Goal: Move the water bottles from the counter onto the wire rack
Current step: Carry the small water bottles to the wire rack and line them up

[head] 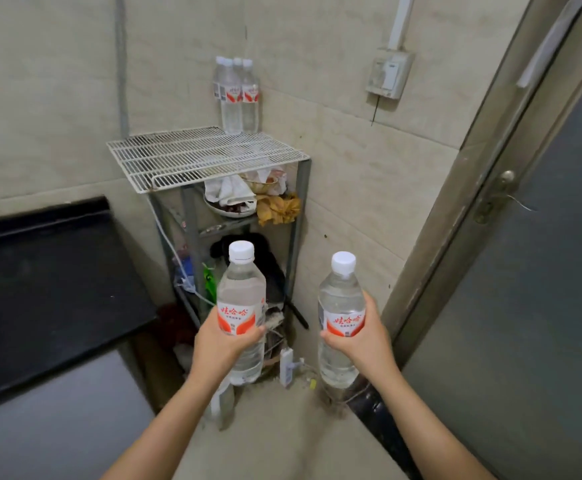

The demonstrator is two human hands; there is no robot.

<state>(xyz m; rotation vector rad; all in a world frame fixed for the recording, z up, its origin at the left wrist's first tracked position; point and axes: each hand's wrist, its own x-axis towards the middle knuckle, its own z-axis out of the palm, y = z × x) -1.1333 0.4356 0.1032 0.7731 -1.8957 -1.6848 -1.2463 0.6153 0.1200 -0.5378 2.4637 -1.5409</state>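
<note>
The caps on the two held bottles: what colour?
White, both caps, clearest in the head view.

Two clear white-capped bottles (241, 306) (341, 317) held upright; four bottles (235, 95) stand on the wire rack (178, 161)'s back corner.

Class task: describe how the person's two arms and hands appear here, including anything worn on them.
Both forearms are bare, with no sleeves in view. The left hand and right hand wear no gloves, and no rings, watch or bracelets show. No markings are visible on either arm.
</note>
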